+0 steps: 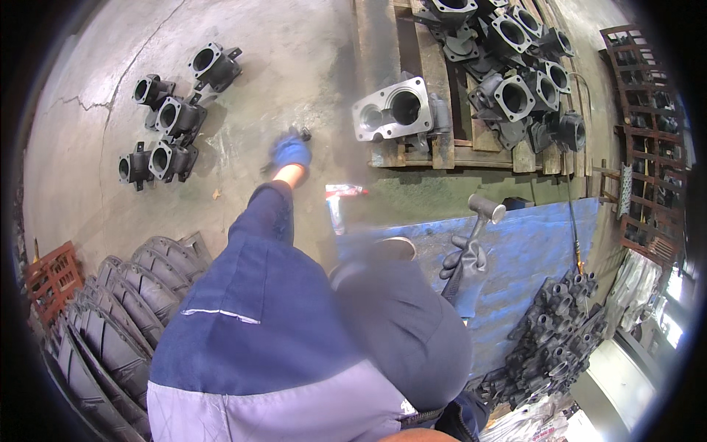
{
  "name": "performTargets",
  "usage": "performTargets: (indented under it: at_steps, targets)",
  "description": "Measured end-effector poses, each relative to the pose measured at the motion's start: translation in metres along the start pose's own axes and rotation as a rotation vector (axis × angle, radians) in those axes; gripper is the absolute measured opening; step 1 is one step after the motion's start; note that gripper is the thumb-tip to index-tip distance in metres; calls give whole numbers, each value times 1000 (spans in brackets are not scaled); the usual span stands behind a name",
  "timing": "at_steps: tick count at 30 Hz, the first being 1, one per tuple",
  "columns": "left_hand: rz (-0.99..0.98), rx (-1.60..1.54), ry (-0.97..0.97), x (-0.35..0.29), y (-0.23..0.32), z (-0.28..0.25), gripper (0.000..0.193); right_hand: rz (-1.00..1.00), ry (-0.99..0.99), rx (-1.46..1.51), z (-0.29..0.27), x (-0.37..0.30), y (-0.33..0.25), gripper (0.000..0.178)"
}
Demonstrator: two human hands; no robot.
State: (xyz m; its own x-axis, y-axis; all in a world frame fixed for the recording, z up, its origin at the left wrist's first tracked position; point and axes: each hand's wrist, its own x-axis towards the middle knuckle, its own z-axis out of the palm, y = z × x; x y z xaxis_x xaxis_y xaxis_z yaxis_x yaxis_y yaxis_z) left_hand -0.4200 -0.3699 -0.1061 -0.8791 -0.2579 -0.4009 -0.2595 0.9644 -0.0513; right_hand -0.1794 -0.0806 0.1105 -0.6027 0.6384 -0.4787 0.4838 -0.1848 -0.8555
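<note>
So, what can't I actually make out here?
All in the head view:
Left hand: blurred; whether it holds the small dark object is unclear.
Right hand: not visible; blue clothing may cover it.
Topmost flanged casting: cut off by the upper edge.

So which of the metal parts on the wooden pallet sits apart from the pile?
The part with the broad silver face, by the pallet's left edge in the picture; the other parts crowd together farther right.
</note>
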Motion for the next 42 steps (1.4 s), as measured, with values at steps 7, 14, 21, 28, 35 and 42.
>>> performTargets:
  at_steps: [7,14,21,28,35,42]
  targets:
    - [36,10,-218,31,-9,54,26,-6,32,-19,6,-5,-1,48]
    - [26,-1139,-297,19,-32,9,28,27,-71,-53,2,-13,-13,36]
    - [534,-2106,-307,-12,41,-108,20,23,-106,-29,11,-13,-31,33]
    - [500,-1844,-107,-7,76,-60,22,-157,-93,-32,25,-6,-48,43]
    - [550,-1749,-117,-13,83,-52,24,-233,-185,-137,43,22,-53,41]
    - [641,-1659,-173,-14,98,-59,27,-224,-273,-281,81,38,-78,39]
